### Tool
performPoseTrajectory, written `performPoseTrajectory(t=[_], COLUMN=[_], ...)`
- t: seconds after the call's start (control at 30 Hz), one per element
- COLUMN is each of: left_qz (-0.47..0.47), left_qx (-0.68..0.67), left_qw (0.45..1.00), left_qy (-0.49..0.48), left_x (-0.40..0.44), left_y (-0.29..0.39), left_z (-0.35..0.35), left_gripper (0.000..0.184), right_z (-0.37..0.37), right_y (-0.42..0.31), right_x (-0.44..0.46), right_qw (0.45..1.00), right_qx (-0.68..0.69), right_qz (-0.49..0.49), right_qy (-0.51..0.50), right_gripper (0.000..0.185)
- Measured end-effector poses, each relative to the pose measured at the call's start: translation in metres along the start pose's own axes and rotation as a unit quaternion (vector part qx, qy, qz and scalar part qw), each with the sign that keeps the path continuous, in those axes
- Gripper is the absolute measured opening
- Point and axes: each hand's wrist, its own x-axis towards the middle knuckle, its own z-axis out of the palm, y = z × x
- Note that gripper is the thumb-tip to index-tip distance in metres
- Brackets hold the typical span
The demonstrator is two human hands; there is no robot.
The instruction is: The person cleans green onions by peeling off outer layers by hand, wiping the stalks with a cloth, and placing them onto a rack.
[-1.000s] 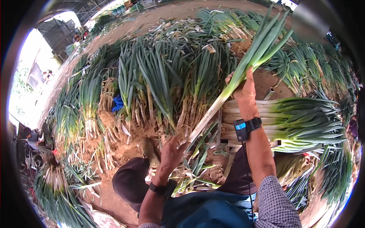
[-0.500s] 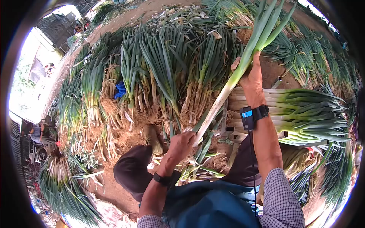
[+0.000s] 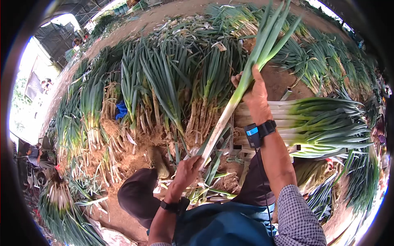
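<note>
A long green onion (image 3: 222, 121), with a white shank and several green leaves, slants up to the right in front of me. My right hand (image 3: 255, 91) is closed around it where the leaves begin, thumb up along the stalk. Lower down, my left hand (image 3: 188, 170) grips the white root end between its fingers. To the right of the stalk lies a row of cleaned green onions (image 3: 324, 123), white ends to the left, on a metal frame (image 3: 294, 149). Loose peeled leaves (image 3: 213, 192) are scattered on the ground below my hands.
Bundles of unpeeled green onions (image 3: 164, 86) with dirty roots stand beyond my hands. More bundles lie at the far right (image 3: 320, 69) and lower left (image 3: 61, 205). A blue scrap (image 3: 121, 110) sits among the roots. My dark-trousered knee (image 3: 137, 192) is close by. A person (image 3: 34, 153) is at far left.
The whole view has shifted, so surroundings appear lower and farther left. My right hand and the onion's leafy end have moved slightly left; both hands keep their grip.
</note>
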Motion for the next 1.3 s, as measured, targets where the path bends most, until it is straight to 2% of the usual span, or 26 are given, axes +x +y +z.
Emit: performPoseTrajectory(t=[0.03,0.13,0.27,0.4,0.57,0.67,0.7,0.83,0.97,1.07,1.1,1.13,1.2,1.23,1.3], left_qz=[0.026,-0.005,0.003,0.046,-0.011,-0.028,-0.027,-0.081,-0.072,-0.107,-0.15,-0.208,-0.309,-0.333,-0.322], left_qx=[0.0,-0.046,-0.055,-0.066,-0.088,-0.093,-0.092,-0.172,-0.189,-0.208,-0.182,-0.265,-0.422,-0.4,-0.323], left_qw=[0.999,0.999,0.998,0.997,0.996,0.995,0.995,0.98,0.978,0.972,0.971,0.94,0.85,0.852,0.888], left_qy=[0.021,0.003,-0.023,-0.012,0.007,0.028,0.036,0.052,0.053,0.035,0.035,0.045,0.07,0.054,0.064], left_x=[0.0,0.0,-0.008,-0.009,-0.01,-0.01,-0.01,-0.015,-0.019,-0.017,-0.015,-0.016,-0.015,-0.015,-0.019], left_y=[-0.006,-0.011,-0.021,-0.016,-0.021,-0.039,-0.037,-0.02,-0.021,-0.047,-0.027,-0.03,-0.05,-0.068,-0.094], left_z=[0.004,0.003,0.012,0.014,0.016,0.025,0.026,0.023,0.036,0.045,0.034,0.039,0.051,0.052,0.058], left_gripper=[0.024,0.022,0.021,0.016,0.015,0.017,0.018,0.023,0.024,0.028,0.031,0.032,0.034,0.035,0.036], right_z=[0.002,0.005,0.002,0.001,-0.001,-0.002,-0.001,-0.004,-0.001,-0.001,-0.002,0.005,0.012,0.015,0.015], right_y=[0.0,0.002,0.005,0.008,0.006,0.004,0.003,0.003,0.003,0.003,0.004,0.005,0.003,0.002,0.002], right_x=[-0.004,-0.003,-0.003,0.0,-0.002,-0.002,-0.002,0.0,0.0,0.003,0.003,-0.001,-0.009,-0.01,-0.012], right_qw=[1.0,1.0,0.998,0.999,0.999,0.999,0.999,0.998,0.999,0.996,0.994,0.995,0.982,0.983,0.977], right_qx=[0.004,-0.013,-0.048,-0.038,-0.029,0.013,0.014,0.022,0.013,0.027,0.036,0.047,0.114,0.102,0.093], right_qz=[-0.002,0.009,0.008,0.016,0.003,0.031,0.03,0.028,0.018,0.038,0.05,0.049,0.092,0.082,0.09], right_qy=[-0.008,-0.022,-0.044,-0.021,-0.045,-0.032,-0.036,-0.044,-0.044,-0.073,-0.087,-0.069,-0.118,-0.131,-0.167], right_gripper=[0.029,0.026,0.028,0.027,0.024,0.031,0.039,0.042,0.049,0.057,0.06,0.065,0.069,0.072,0.074])
